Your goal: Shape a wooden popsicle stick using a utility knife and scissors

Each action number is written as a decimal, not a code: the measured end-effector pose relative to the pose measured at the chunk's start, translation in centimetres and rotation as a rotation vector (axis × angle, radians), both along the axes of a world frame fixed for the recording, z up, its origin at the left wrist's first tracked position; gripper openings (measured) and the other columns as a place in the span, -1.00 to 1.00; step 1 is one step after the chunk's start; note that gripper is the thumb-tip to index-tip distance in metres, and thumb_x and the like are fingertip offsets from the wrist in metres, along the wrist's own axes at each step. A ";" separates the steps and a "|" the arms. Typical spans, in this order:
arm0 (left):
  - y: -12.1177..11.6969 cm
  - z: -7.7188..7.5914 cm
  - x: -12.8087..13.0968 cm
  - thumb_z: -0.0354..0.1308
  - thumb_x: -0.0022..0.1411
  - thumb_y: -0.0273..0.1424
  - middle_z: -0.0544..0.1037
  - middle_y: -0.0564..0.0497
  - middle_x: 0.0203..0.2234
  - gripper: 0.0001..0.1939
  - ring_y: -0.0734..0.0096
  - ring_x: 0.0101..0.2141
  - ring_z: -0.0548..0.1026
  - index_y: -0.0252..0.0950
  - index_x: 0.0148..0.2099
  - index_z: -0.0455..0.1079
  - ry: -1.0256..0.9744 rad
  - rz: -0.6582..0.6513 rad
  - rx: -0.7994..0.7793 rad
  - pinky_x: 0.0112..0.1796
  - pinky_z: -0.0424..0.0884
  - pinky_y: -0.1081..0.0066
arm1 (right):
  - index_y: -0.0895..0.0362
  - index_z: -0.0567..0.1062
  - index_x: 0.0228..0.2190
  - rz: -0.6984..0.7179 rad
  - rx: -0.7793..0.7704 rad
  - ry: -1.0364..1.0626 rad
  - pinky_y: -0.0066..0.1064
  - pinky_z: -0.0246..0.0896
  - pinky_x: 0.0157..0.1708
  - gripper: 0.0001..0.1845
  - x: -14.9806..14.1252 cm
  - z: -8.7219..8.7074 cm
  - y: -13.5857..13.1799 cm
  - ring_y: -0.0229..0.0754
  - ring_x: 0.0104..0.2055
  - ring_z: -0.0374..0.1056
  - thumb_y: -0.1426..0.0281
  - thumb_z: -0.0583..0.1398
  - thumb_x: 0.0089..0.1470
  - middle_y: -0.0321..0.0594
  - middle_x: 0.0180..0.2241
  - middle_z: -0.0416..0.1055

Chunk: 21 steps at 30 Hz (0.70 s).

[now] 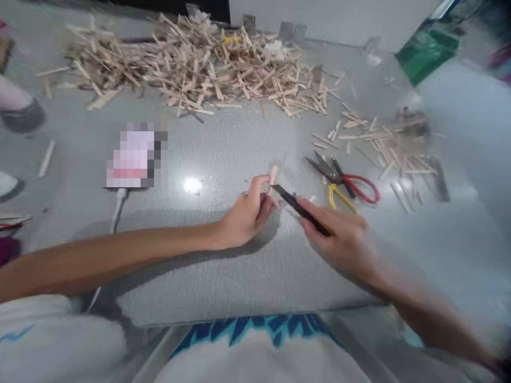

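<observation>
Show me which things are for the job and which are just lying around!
Likely for the job:
- knife, in the right hand
- small wooden piece, in the left hand
- big wood pile, probably similar pieces

Seemingly just lying about:
- scissors, unused now
- pixelated object with its cable
- green object

Hands: two, the left hand [247, 215] near centre, the right hand [345, 236] at four o'clock.
Wood strip [273, 174], held in the left: one.
Utility knife [293, 202], held in the right: one.
Scissors [328, 173], red and yellow handles, three o'clock: one pair.
Heaps of wood slivers: two, a large heap [239, 74] toward twelve, a small heap [399, 149] between two and three; slivers too many to count.
Pixelated device [133, 154], between nine and ten: one.
Cable [118, 207], nine: one.
Green container [429, 56], two: one.
</observation>
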<state>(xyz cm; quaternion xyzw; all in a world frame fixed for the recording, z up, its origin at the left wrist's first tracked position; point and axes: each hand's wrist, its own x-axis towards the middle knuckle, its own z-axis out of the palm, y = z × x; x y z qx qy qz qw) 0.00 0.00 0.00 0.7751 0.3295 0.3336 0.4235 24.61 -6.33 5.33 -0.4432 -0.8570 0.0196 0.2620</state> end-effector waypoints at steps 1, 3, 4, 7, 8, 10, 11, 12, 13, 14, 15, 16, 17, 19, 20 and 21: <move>-0.1 0.0 0.1 -0.10 0.62 -0.34 0.62 -0.01 -0.27 -0.68 0.60 -0.60 0.38 -0.23 0.30 -0.04 0.016 0.016 0.027 -0.59 0.26 0.61 | 0.19 0.49 0.27 -0.014 0.026 -0.026 -0.38 0.30 -0.33 -0.58 -0.1 0.0 -0.3 -0.29 -0.39 0.47 0.44 0.24 0.45 -0.27 -0.31 0.63; -0.2 -0.1 0.2 -0.11 0.62 -0.36 0.61 -0.01 -0.28 -0.70 0.57 -0.57 0.43 -0.24 0.29 -0.02 0.044 0.040 0.075 -0.56 0.29 0.60 | 0.19 0.48 0.29 -0.037 0.068 -0.080 -0.38 0.29 -0.36 -0.57 -0.3 -0.1 -0.8 -0.28 -0.43 0.44 0.44 0.22 0.46 -0.30 -0.37 0.59; -0.3 -0.2 0.3 -0.11 0.61 -0.37 0.61 -0.01 -0.28 -0.70 0.56 -0.55 0.44 -0.24 0.29 -0.01 0.055 0.047 0.097 -0.54 0.31 0.60 | 0.20 0.47 0.29 -0.045 0.084 -0.106 -0.38 0.27 -0.39 -0.57 -0.4 0.0 -1.1 -0.29 -0.44 0.43 0.44 0.21 0.47 -0.31 -0.39 0.58; -0.5 -0.3 0.4 -0.12 0.60 -0.39 0.58 -0.01 -0.27 -0.73 0.54 -0.50 0.48 -0.24 0.27 0.02 0.078 0.051 0.157 -0.49 0.36 0.57 | 0.28 0.44 0.32 -0.063 0.108 -0.188 -0.38 0.22 -0.46 -0.55 -0.9 0.1 -1.8 -0.30 -0.47 0.40 0.46 0.19 0.48 -0.30 -0.43 0.54; -0.5 -0.3 0.4 -0.13 0.60 -0.39 0.58 -0.01 -0.27 -0.73 0.55 -0.51 0.46 -0.24 0.26 0.02 0.077 0.048 0.158 -0.49 0.36 0.57 | 0.30 0.44 0.32 -0.068 0.112 -0.203 -0.38 0.21 -0.48 -0.54 -1.1 0.2 -2.1 -0.30 -0.48 0.39 0.46 0.19 0.48 -0.30 -0.44 0.54; -0.7 -0.3 0.3 -0.12 0.61 -0.38 0.56 0.01 -0.28 -0.75 0.56 -0.51 0.45 -0.23 0.25 0.04 0.070 0.047 0.139 -0.48 0.36 0.57 | 0.34 0.45 0.31 -0.081 0.118 -0.226 -0.38 0.19 -0.51 -0.55 -1.4 0.3 -2.4 -0.31 -0.50 0.37 0.46 0.18 0.49 -0.30 -0.46 0.52; -0.7 -0.3 0.3 -0.12 0.61 -0.37 0.56 0.02 -0.29 -0.75 0.56 -0.51 0.44 -0.23 0.25 0.04 0.068 0.046 0.125 -0.48 0.36 0.57 | 0.35 0.45 0.30 -0.086 0.124 -0.238 -0.38 0.18 -0.52 -0.56 -1.6 0.4 -2.5 -0.31 -0.50 0.37 0.46 0.17 0.49 -0.30 -0.48 0.50; -0.7 -0.4 0.2 -0.11 0.61 -0.37 0.55 0.04 -0.30 -0.75 0.56 -0.52 0.44 -0.23 0.25 0.05 0.068 0.044 0.111 -0.48 0.36 0.57 | 0.36 0.47 0.29 -0.088 0.129 -0.253 -0.38 0.17 -0.53 -0.57 -1.7 0.5 -2.6 -0.31 -0.50 0.36 0.46 0.16 0.50 -0.31 -0.49 0.49; -0.8 -0.4 0.2 -0.11 0.62 -0.37 0.54 0.05 -0.31 -0.75 0.56 -0.52 0.43 -0.23 0.26 0.05 0.067 0.040 0.100 -0.48 0.35 0.56 | 0.37 0.48 0.28 -0.092 0.135 -0.272 -0.38 0.16 -0.54 -0.58 -1.8 0.6 -2.7 -0.31 -0.50 0.35 0.46 0.15 0.51 -0.31 -0.50 0.47; -0.8 -0.5 0.2 -0.10 0.62 -0.37 0.53 0.06 -0.32 -0.74 0.56 -0.52 0.42 -0.23 0.26 0.05 0.062 0.030 0.096 -0.49 0.35 0.56 | 0.38 0.49 0.27 -0.096 0.140 -0.292 -0.38 0.14 -0.55 -0.59 -1.9 0.6 -2.8 -0.30 -0.51 0.34 0.45 0.14 0.51 -0.31 -0.51 0.45; -0.8 -0.6 0.1 -0.09 0.61 -0.37 0.52 0.06 -0.32 -0.73 0.55 -0.52 0.42 -0.23 0.27 0.06 0.055 0.020 0.096 -0.48 0.35 0.56 | 0.39 0.50 0.26 -0.098 0.147 -0.314 -0.37 0.13 -0.56 -0.59 -1.9 0.7 -2.9 -0.30 -0.53 0.32 0.45 0.13 0.52 -0.31 -0.52 0.44; -0.8 -0.7 0.1 -0.09 0.61 -0.37 0.51 0.07 -0.33 -0.72 0.55 -0.52 0.42 -0.23 0.27 0.06 0.048 0.016 0.098 -0.48 0.35 0.55 | 0.41 0.50 0.25 -0.099 0.153 -0.335 -0.35 0.12 -0.57 -0.58 -2.0 0.7 -3.0 -0.30 -0.54 0.30 0.45 0.13 0.52 -0.31 -0.52 0.43; -0.8 -0.7 0.1 -0.09 0.61 -0.37 0.51 0.07 -0.32 -0.72 0.55 -0.51 0.41 -0.22 0.28 0.05 0.044 0.019 0.099 -0.48 0.36 0.55 | 0.41 0.51 0.24 -0.099 0.158 -0.350 -0.34 0.10 -0.58 -0.58 -2.0 0.7 -3.0 -0.30 -0.55 0.29 0.44 0.13 0.52 -0.31 -0.52 0.43; -0.8 -0.8 0.2 -0.09 0.61 -0.36 0.51 0.07 -0.32 -0.72 0.54 -0.52 0.41 -0.22 0.28 0.06 0.045 0.032 0.097 -0.48 0.35 0.54 | 0.41 0.52 0.24 -0.103 0.162 -0.356 -0.33 0.09 -0.59 -0.58 -2.0 0.7 -3.1 -0.29 -0.56 0.28 0.43 0.12 0.52 -0.30 -0.52 0.42; -0.9 -0.8 0.2 -0.08 0.61 -0.36 0.51 0.07 -0.32 -0.72 0.54 -0.53 0.41 -0.21 0.28 0.06 0.049 0.042 0.095 -0.48 0.34 0.54 | 0.40 0.53 0.23 -0.109 0.161 -0.349 -0.33 0.08 -0.60 -0.58 -2.0 0.7 -3.2 -0.29 -0.56 0.27 0.43 0.12 0.52 -0.30 -0.52 0.42; -0.9 -0.8 0.2 -0.08 0.61 -0.35 0.51 0.07 -0.32 -0.73 0.54 -0.53 0.40 -0.22 0.27 0.07 0.054 0.049 0.094 -0.48 0.34 0.53 | 0.39 0.54 0.23 -0.116 0.158 -0.342 -0.34 0.08 -0.60 -0.58 -2.1 0.7 -3.2 -0.29 -0.57 0.26 0.42 0.11 0.53 -0.31 -0.53 0.41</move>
